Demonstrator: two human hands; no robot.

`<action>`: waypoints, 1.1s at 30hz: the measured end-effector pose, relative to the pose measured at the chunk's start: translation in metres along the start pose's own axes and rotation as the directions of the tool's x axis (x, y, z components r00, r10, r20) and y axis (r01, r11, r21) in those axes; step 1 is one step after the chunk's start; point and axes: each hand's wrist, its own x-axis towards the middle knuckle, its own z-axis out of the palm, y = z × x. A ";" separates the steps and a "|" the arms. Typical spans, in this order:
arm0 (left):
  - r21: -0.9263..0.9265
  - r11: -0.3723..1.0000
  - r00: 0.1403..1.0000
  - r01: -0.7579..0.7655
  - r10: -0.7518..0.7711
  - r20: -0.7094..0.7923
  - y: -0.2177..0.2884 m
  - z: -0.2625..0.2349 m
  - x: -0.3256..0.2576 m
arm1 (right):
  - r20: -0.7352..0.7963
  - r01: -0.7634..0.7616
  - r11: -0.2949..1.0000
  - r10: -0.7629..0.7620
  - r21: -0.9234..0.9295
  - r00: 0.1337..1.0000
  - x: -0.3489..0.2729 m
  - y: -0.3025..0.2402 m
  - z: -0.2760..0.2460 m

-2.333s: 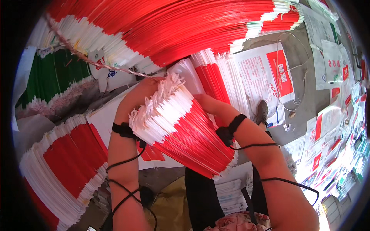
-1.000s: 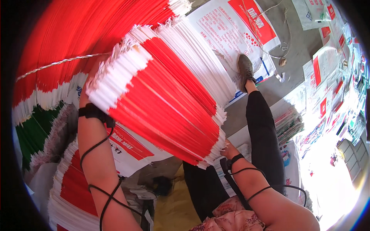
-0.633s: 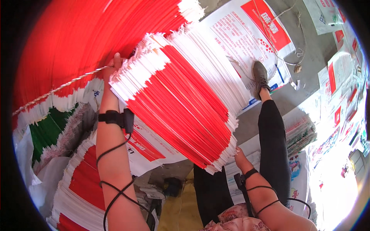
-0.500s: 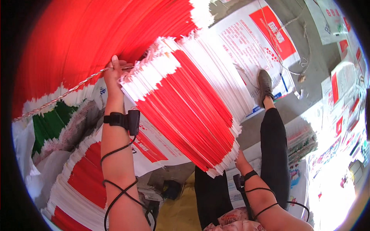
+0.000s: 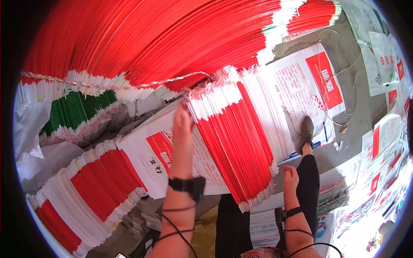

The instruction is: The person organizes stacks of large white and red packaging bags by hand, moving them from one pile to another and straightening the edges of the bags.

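A thick stack of red-and-white woven sacks (image 5: 234,144) with frayed white edges lies in front of me, its near end against my dark-trousered leg. My left hand (image 5: 183,120) is at its left side, fingers extended and slightly blurred, seeming to touch the edge. My right hand (image 5: 291,177) is raised beside the stack's lower right end, apart from it, with loosely bent fingers and nothing visible in them. A twisted pale rope (image 5: 129,86) runs from the far left to the stack's upper end, with neither hand on it.
A huge red sack pile (image 5: 142,38) fills the far left. Green sacks (image 5: 81,112) and another red-and-white stack (image 5: 92,185) lie on the left. Flat printed sacks (image 5: 301,81) and a loose cord (image 5: 353,103) lie on the grey floor near my shoe (image 5: 306,131).
My left hand has let go of the rope and moved down and right along the stack. My right hand has come away from the stack's lower end. The view has shifted too.
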 end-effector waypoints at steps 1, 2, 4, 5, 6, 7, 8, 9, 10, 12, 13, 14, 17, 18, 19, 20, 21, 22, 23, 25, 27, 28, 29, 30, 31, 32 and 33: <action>0.051 0.999 1.000 -0.008 0.007 0.011 -0.002 0.002 -0.019 | 0.057 0.047 0.999 -0.046 -0.026 0.997 0.004 -0.051 0.008; 0.085 0.996 0.999 -0.006 0.003 0.034 -0.012 0.009 -0.034 | 0.095 0.091 0.994 -0.084 -0.066 0.992 0.011 -0.094 0.016; 0.395 0.912 0.993 -0.107 0.117 -0.002 -0.035 0.023 -0.052 | 0.142 0.373 0.928 -0.368 -0.008 0.919 0.036 -0.122 0.045; 0.400 0.915 0.993 -0.055 0.091 -0.071 -0.052 0.035 -0.059 | 0.171 0.389 0.921 -0.380 -0.022 0.909 0.046 -0.128 0.054; 0.410 0.912 0.985 -0.012 0.081 -0.151 -0.057 0.036 -0.065 | 0.213 0.416 0.909 -0.403 -0.022 0.890 0.050 -0.141 0.068; 0.408 0.913 0.985 -0.012 0.082 -0.154 -0.061 0.031 -0.069 | 0.216 0.419 0.908 -0.404 -0.023 0.889 0.051 -0.152 0.078; 0.422 0.907 0.982 0.016 0.066 -0.180 -0.066 0.026 -0.070 | 0.166 0.417 0.906 -0.402 -0.067 0.900 0.052 -0.163 0.087; 0.431 0.901 0.978 0.049 0.044 -0.202 -0.069 0.024 -0.072 | 0.113 0.409 0.905 -0.397 -0.117 0.911 0.052 -0.169 0.091; 0.428 0.902 0.979 0.054 0.037 -0.201 -0.070 0.022 -0.072 | 0.113 0.406 0.906 -0.394 -0.123 0.912 0.054 -0.174 0.095; 0.568 0.810 0.972 0.148 -0.014 -0.233 -0.070 0.018 -0.070 | 0.067 0.383 0.917 -0.378 -0.109 0.923 0.058 -0.182 0.100; 0.565 0.812 0.973 0.150 -0.019 -0.230 -0.072 0.019 -0.070 | 0.064 0.381 0.918 -0.376 -0.114 0.925 0.059 -0.185 0.102; 0.531 0.837 0.965 0.133 0.012 -0.261 -0.075 0.019 -0.072 | 0.055 0.361 0.928 -0.357 -0.095 0.933 0.059 -0.187 0.104; 0.471 0.877 0.934 0.100 0.080 -0.347 -0.082 0.006 -0.079 | 0.090 0.350 0.936 -0.346 -0.032 0.934 0.051 -0.205 0.111; 0.438 0.895 0.915 0.087 0.102 -0.391 -0.086 0.000 -0.084 | 0.122 0.352 0.936 -0.349 -0.003 0.929 0.045 -0.209 0.112; 0.428 0.900 0.911 0.082 0.106 -0.398 -0.084 -0.003 -0.089 | 0.117 0.390 0.921 -0.386 -0.013 0.915 0.038 -0.213 0.116; 0.426 0.901 0.912 0.084 0.103 -0.397 -0.083 -0.004 -0.091 | 0.116 0.387 0.922 -0.383 -0.016 0.916 0.038 -0.218 0.120; 0.348 0.936 0.894 0.053 0.111 -0.435 -0.081 -0.004 -0.094 | 0.134 0.408 0.913 -0.405 0.006 0.905 0.037 -0.223 0.121; 0.270 0.963 0.873 0.019 0.116 -0.473 -0.080 -0.003 -0.095 | 0.151 0.426 0.904 -0.425 0.028 0.892 0.038 -0.226 0.124; 0.279 0.960 0.868 0.009 0.131 -0.479 -0.079 0.001 -0.093 | 0.140 0.443 0.896 -0.444 0.043 0.885 0.047 -0.227 0.127; 0.260 0.966 0.871 -0.001 0.129 -0.474 -0.073 0.017 -0.081 | 0.146 0.444 0.893 -0.451 0.074 0.881 0.073 -0.225 0.131; 0.249 0.968 0.873 -0.011 0.131 -0.470 -0.075 0.026 -0.070 | 0.152 0.443 0.889 -0.456 0.114 0.877 0.092 -0.227 0.127; 0.261 0.965 0.867 -0.008 0.137 -0.479 -0.075 0.027 -0.068 | 0.264 0.377 0.920 -0.392 0.107 0.881 0.097 -0.235 0.123; 0.272 0.962 0.861 -0.006 0.143 -0.488 -0.074 0.026 -0.068 | 0.372 0.312 0.946 -0.324 0.094 0.870 0.098 -0.238 0.120; 0.284 0.959 0.861 -0.007 0.150 -0.485 -0.074 0.021 -0.069 | 0.372 0.307 0.946 -0.324 0.105 0.870 0.099 -0.236 0.116; 0.291 0.957 0.856 -0.022 0.168 -0.489 -0.078 0.014 -0.069 | 0.518 0.053 0.968 -0.176 0.244 0.837 0.105 -0.231 0.108; 0.298 0.954 0.850 -0.037 0.187 -0.493 -0.079 0.006 -0.071 | 0.666 -0.220 0.918 -0.063 0.331 0.743 0.109 -0.227 0.103; 0.213 0.977 0.851 -0.022 0.130 -0.509 -0.075 0.002 -0.075 | 0.660 -0.222 0.915 -0.062 0.338 0.749 0.108 -0.224 0.104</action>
